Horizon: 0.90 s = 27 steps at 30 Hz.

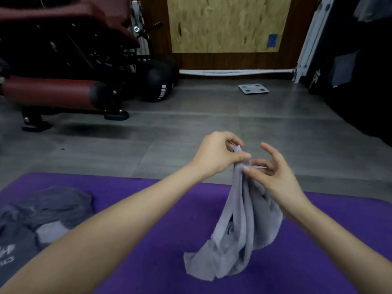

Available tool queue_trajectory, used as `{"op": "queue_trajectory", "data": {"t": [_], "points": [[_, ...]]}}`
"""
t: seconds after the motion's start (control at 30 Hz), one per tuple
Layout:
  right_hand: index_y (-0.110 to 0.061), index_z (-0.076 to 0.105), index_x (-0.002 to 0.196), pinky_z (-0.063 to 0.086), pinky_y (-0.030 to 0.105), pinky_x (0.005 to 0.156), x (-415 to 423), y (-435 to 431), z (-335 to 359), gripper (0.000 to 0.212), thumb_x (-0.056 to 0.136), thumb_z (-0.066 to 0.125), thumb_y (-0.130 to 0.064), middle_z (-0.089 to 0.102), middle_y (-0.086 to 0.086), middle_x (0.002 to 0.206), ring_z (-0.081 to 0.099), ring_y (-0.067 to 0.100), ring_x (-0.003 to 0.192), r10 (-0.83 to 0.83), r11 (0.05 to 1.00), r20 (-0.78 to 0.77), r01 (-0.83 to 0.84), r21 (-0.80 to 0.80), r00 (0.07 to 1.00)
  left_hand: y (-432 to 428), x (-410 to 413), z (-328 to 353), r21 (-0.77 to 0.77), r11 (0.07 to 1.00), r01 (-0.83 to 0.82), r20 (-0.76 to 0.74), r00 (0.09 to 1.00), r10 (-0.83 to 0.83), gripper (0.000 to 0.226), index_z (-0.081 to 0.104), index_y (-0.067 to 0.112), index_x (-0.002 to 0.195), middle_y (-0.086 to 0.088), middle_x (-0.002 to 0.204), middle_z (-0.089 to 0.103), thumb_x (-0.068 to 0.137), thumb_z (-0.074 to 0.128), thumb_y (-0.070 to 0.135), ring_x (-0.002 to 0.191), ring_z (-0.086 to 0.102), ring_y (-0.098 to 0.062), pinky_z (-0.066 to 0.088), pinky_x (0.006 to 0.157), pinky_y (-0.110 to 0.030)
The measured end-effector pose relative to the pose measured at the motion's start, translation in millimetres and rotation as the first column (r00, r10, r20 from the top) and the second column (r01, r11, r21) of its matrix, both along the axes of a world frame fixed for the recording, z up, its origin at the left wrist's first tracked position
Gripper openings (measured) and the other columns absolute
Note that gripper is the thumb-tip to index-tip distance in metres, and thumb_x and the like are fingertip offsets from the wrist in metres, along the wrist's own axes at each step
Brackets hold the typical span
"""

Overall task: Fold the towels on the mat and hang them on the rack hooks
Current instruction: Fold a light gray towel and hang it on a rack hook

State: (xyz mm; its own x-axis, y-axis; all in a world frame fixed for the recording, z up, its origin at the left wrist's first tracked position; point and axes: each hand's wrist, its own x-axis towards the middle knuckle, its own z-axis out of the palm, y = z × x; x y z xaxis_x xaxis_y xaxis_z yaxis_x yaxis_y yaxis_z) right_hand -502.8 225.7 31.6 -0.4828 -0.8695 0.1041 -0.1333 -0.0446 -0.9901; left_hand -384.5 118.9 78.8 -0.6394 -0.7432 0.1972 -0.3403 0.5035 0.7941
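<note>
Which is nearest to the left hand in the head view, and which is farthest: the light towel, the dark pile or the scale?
1. The light towel: pinched at its top by the left hand itself.
2. The dark pile: on the mat, to the lower left.
3. The scale: far ahead, beyond the mat.

Dim, soft focus; corners perhaps vignetted, warped.
</note>
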Motion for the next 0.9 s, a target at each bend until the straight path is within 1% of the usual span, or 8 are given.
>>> {"op": "queue_trajectory", "data": {"t": [0.17,0.3,0.43,0.53,0.6,0.67,0.73,0.9], "points": [[-0.029,0.029,0.144,0.049,0.016,0.078,-38.4,18.9,-31.5,0.084,0.076,0.077,-0.021,0.063,0.002,0.113,0.064,0.002,0.092,-0.053,0.994,-0.072,0.059,0.091,0.996,10.4,-27.9,-31.2,0.449,0.872,0.195,-0.06,0.98,-0.189,0.028,0.063,0.003,0.106,-0.011,0.088,0.065,0.094,0.053,0.026,0.076,0.061,-0.014,0.053,0.075,-0.025],[-0.025,0.03,0.143,0.047,0.006,0.066,-49.7,23.1,-62.7,0.079,0.079,0.074,-0.013,0.066,0.007,0.109,0.063,0.006,0.084,-0.079,0.987,0.009,0.077,0.142,0.997,15.0,-32.1,-67.2,0.523,0.83,0.195,0.039,0.967,-0.251,0.024,0.058,0.019,0.106,0.003,0.097,0.067,0.099,0.041,0.034,0.084,0.062,-0.012,0.045,0.086,-0.031],[-0.02,0.04,0.137,0.049,0.025,0.086,-51.5,25.1,-103.0,0.066,0.081,0.071,-0.009,0.071,0.003,0.09,0.066,0.013,0.087,-0.02,0.977,-0.028,0.026,0.21,0.999,13.6,-36.9,-93.7,0.56,0.816,0.147,-0.003,0.985,-0.175,0.016,0.057,0.021,0.095,0.0,0.098,0.068,0.1,0.042,0.024,0.082,0.062,-0.013,0.044,0.077,-0.027],[-0.021,0.047,0.131,0.049,0.037,0.092,-65.4,30.1,-137.4,0.051,0.085,0.068,-0.017,0.069,-0.005,0.086,0.065,0.013,0.086,-0.164,0.949,-0.143,0.196,0.246,0.976,5.3,-32.0,-123.5,0.522,0.852,0.034,0.042,0.997,-0.065,0.014,0.057,0.019,0.088,0.002,0.087,0.066,0.097,0.047,0.016,0.073,0.058,-0.01,0.042,0.066,-0.019],[-0.025,0.047,0.131,0.041,0.042,0.1,-81.5,38.2,-162.5,0.052,0.084,0.068,-0.032,0.067,-0.007,0.1,0.063,0.015,0.098,-0.226,0.884,-0.283,0.318,0.343,0.932,1.8,-25.8,-151.8,0.468,0.883,-0.027,0.101,0.995,-0.024,0.011,0.061,0.016,0.088,0.005,0.081,0.063,0.094,0.052,0.014,0.069,0.055,-0.005,0.041,0.057,-0.01],[-0.027,0.043,0.136,0.033,0.041,0.104,-93.9,50.8,-189.2,0.06,0.084,0.066,-0.044,0.061,-0.004,0.123,0.056,0.019,0.115,-0.152,0.796,-0.402,0.352,0.492,0.903,0.4,-21.9,-185.5,0.397,0.916,-0.062,0.178,0.984,-0.011,0.008,0.065,0.013,0.088,0.009,0.077,0.062,0.091,0.057,0.012,0.062,0.053,0.006,0.039,0.053,-0.004],[-0.026,0.04,0.14,0.03,0.042,0.105,-99.6,61.0,-210.1,0.066,0.083,0.064,-0.049,0.053,-0.003,0.136,0.049,0.022,0.126,-0.045,0.744,-0.476,0.348,0.571,0.878,-2.3,-20.1,-217.2,0.327,0.942,-0.078,0.249,0.968,-0.007,0.008,0.068,0.01,0.09,0.005,0.082,0.065,0.089,0.06,0.012,0.064,0.054,0.01,0.04,0.061,-0.007],[-0.031,0.04,0.14,0.027,0.042,0.106,-121.9,57.5,-246.2,0.066,0.082,0.064,-0.052,0.042,-0.008,0.145,0.038,0.02,0.134,0.055,0.744,-0.581,0.355,0.567,0.812,-12.8,-40.0,-266.7,0.059,0.998,0.022,0.448,0.893,-0.046,0.031,0.064,0.017,0.117,0.003,0.123,0.062,0.088,0.063,0.028,0.116,0.054,-0.014,0.036,0.098,-0.025]]}}
